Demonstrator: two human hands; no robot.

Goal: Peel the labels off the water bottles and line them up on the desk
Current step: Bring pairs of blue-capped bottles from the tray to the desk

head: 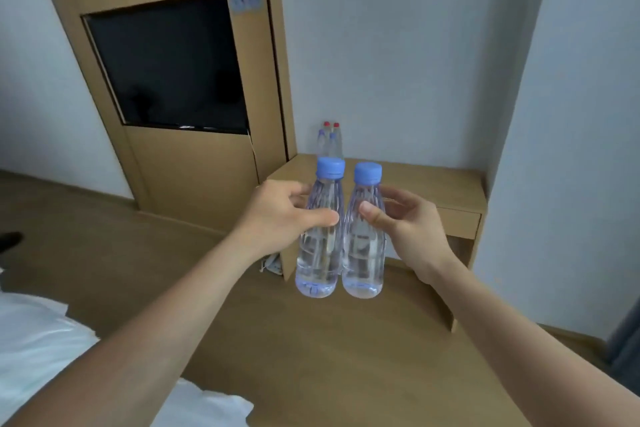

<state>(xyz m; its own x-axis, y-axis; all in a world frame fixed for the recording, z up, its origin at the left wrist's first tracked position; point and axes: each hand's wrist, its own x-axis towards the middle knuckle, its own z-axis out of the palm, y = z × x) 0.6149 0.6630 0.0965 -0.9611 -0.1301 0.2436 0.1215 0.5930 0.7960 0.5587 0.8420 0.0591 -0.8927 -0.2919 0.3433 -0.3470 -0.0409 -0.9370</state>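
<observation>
I hold two clear water bottles with blue caps side by side in the air, in front of the wooden desk (433, 184). My left hand (277, 215) is wrapped around the left bottle (320, 253), and my right hand (405, 222) grips the right bottle (365, 253). Neither of these two bottles shows a label. Several more bottles (329, 142), with red and blue caps, stand in a tight group at the desk's back left corner by the wall.
A wooden panel with a dark TV screen (166, 66) stands to the left of the desk. White bedding (41, 340) lies at the lower left. Something small and pale (272, 265) lies on the wooden floor by the desk's left leg.
</observation>
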